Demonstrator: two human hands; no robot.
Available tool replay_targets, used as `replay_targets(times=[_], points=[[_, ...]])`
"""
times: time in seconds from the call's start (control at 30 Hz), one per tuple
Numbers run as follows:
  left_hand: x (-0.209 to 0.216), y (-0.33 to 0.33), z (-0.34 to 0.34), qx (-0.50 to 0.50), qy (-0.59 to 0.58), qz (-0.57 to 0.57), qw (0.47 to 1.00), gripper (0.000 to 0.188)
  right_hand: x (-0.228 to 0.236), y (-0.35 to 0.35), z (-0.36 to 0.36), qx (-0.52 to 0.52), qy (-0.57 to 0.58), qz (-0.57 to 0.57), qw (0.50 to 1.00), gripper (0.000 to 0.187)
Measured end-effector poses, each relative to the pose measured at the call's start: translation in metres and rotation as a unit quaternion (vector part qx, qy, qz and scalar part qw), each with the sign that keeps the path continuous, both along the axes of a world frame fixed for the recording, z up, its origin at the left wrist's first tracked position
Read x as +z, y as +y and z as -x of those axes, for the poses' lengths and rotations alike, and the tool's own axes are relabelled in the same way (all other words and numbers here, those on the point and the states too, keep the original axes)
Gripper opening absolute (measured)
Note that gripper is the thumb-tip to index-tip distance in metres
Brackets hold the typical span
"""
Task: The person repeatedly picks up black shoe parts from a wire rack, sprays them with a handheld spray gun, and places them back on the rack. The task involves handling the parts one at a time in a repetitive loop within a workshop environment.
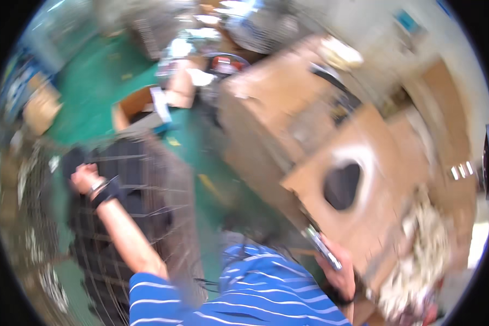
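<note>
My left hand (87,178), with dark bands at its wrist, reaches over a wire mesh cage (171,168) of black blocky pieces (130,163). Its fingers look curled at the rim beside a black piece; blur hides what they hold, if anything. Down at the right, my right hand (339,266) is closed round a slim silvery tool (323,249), its exact kind too blurred to tell. The tool points up and left, by the edge of a cardboard sheet (309,182). A dark rounded piece (342,186) lies on that sheet, inside a pale glare.
A large cardboard box (271,87) stands beyond the sheet, with dark items on top. An opened carton (133,103) sits on the green floor (92,81). Cream rags (418,250) heap at the right. Plastic-wrapped goods (266,24) crowd the back.
</note>
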State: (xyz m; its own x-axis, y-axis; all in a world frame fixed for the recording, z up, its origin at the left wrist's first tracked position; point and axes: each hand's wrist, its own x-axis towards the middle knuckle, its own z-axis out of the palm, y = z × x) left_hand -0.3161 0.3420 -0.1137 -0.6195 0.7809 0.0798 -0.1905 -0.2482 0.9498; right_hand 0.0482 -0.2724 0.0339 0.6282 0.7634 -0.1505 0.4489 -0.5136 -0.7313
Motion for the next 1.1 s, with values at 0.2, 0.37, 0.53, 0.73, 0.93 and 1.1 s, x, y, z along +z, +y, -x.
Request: replay_targets(times=[0.2,0.37,0.53,0.73,0.93,1.1], points=[[0.063,-0.155,-0.135,-0.339,-0.018,-0.055,0.939,0.029,0.049,-0.049,-0.002,-0.143,-0.029,-0.036,0.989,0.052],[0.067,-0.273,-0.281,-0.575,0.040,-0.033,0.816,0.031,0.078,-0.097,0.005,-0.275,-0.013,-0.150,0.949,0.053],[-0.010,-0.360,-0.346,-0.746,0.241,0.034,0.620,0.024,0.074,-0.155,0.023,-0.304,-0.043,-0.184,0.934,0.054],[-0.242,-0.412,-0.280,-0.780,0.445,0.127,0.421,0.018,0.045,-0.206,0.038,-0.361,-0.036,-0.121,0.924,0.052],[-0.313,-0.403,-0.138,-0.745,0.562,0.295,0.205,0.015,0.041,-0.248,0.042,-0.417,-0.061,-0.115,0.900,0.053],[-0.320,-0.393,-0.155,-0.719,0.662,0.045,0.210,0.017,0.043,-0.274,0.042,-0.459,-0.062,-0.137,0.875,0.052]])
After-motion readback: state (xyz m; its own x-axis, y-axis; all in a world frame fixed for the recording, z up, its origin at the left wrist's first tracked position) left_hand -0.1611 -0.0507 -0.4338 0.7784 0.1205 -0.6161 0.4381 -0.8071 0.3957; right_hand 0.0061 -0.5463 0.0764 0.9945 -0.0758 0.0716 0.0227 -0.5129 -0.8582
